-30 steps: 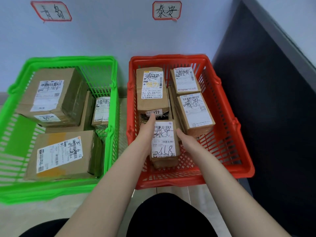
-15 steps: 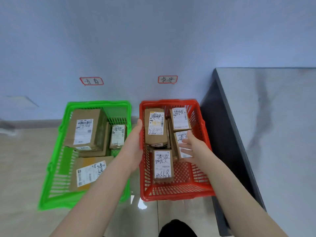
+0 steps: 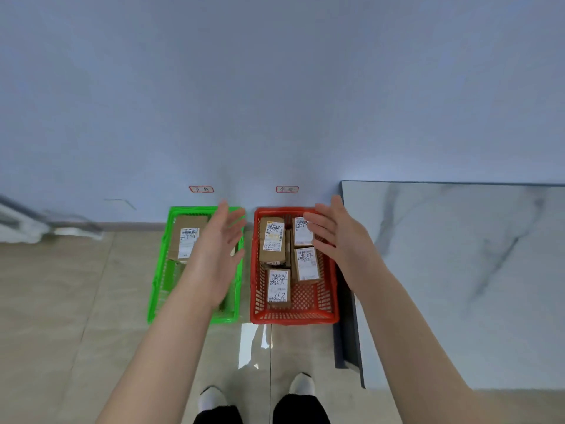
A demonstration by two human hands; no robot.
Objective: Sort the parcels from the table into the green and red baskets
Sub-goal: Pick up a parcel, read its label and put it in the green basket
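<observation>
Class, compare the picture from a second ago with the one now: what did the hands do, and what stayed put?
The left hand and right hand let go of the front parcel in the red basket and rose apart, open and empty. The view pulled back. That parcel, the other parcels and the green basket stayed put.

Parcel labels (image 3: 278,285), wall signs (image 3: 287,189): unreadable.

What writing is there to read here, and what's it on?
Left wall sign, above green basket: handwritten, too blurred to read.
Right wall sign, above red basket: likewise blurred.
Parcel labels in both baskets: print and scrawl, too small to read.
</observation>
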